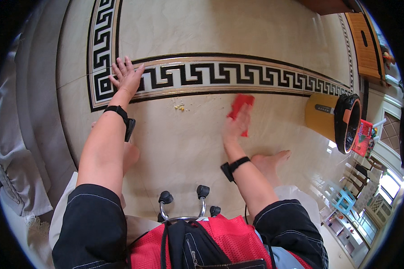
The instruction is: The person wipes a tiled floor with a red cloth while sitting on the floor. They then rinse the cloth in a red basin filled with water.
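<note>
Below me, my right hand [237, 122] is laid over a red cloth [241, 102], pressing it to the beige tiled floor. Motion blurs both the hand and the cloth, whose red edges stick out past the fingers. Left of the cloth lies a small scatter of yellow and pale crumbs [180, 107]. My left hand [126, 75] has its fingers spread and holds nothing. It is over the corner of the black-and-white Greek key border [205, 74]; whether it touches the tile I cannot tell. Each wrist wears a black strap with a small device.
A yellow waste bin [320, 111] with a black liner stands at right, beside a red printed box [362, 138]. A grey fabric-covered piece of furniture [37, 84] runs along the left. Metal legs with black casters [203, 191] sit beneath me, between my bare feet. Wooden furniture [365, 43] is at upper right.
</note>
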The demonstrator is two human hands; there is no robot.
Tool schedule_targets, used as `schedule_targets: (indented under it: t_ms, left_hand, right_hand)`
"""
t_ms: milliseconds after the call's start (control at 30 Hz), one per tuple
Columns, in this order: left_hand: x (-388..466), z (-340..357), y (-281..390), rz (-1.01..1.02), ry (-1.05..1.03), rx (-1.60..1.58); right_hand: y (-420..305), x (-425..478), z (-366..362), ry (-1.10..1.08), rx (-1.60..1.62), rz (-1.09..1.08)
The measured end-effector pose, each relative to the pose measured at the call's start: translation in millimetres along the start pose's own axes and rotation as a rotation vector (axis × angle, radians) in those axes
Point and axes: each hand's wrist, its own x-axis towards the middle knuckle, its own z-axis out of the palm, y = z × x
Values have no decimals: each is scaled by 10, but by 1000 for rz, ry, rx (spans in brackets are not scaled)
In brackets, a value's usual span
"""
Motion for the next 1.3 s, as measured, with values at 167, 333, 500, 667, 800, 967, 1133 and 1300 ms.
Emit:
schedule_targets:
  t_ms: [167,333,500,667,800,967,1133,1300]
  left_hand:
    - [78,-76,-255,41,-95,-36]
    - [-661,47,-100,-148,50,-331]
    - [-1252,348,-594,-80,-59,-312]
    - [-1351,191,-647,11,-42,-369]
    - [-1647,284,-842,-12,-83,-219]
    - [-1692,246,-925,32,-107,-389]
    - [-1696,208,-880,33,-134,-535]
    - [-1694,226,-879,28,-127,-501]
  right_hand:
    - [-1194,-27,125,-195,370,-274]
    - [-1422,341,172,-425,766,-506]
    - [-1791,1112,440,-523,694,-629]
    - [-1744,716,472,-676,603,-874]
    - [-1829,721,391,-850,729,-779]
    - [-2496,808,545,-867,750,-684]
    - [-2540,248,484,-951,521,-1201]
    - [-2206,143,155,-1060,415,-1570]
